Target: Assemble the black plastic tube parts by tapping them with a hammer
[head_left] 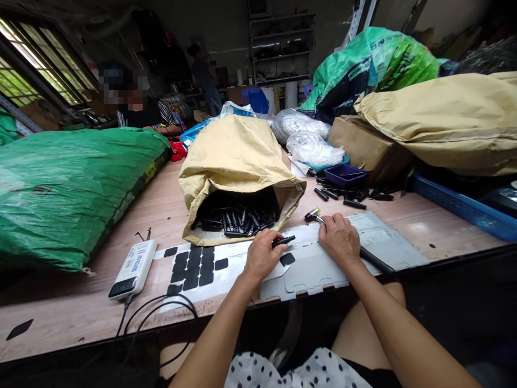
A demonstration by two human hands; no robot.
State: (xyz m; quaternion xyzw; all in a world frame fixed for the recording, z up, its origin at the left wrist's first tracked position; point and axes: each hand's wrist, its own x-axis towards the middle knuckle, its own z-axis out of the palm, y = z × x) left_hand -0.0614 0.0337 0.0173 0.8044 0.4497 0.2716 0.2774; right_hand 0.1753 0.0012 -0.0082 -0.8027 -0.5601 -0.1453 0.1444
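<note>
My left hand (262,252) pinches a short black pen-shaped piece (284,241) above a grey-white board (315,277). My right hand (339,237) is wrapped round a small hammer (376,260); its yellow-and-black head points away from me and its black handle runs back under my wrist. Just beyond my left hand lies an open tan sack (238,156), its mouth toward me, with many similar black pieces (238,220) inside. A white sheet with black rounded-square stickers (193,265) lies left of that hand. One loose black square (287,259) rests on the board.
A white power bank (133,268) with a cable stands left, near a bulging green sack (72,188). To the right are a small purple tray (345,175), scattered black pieces (354,205), a cardboard box (367,143) and a blue tray (464,203). Two people are farther back.
</note>
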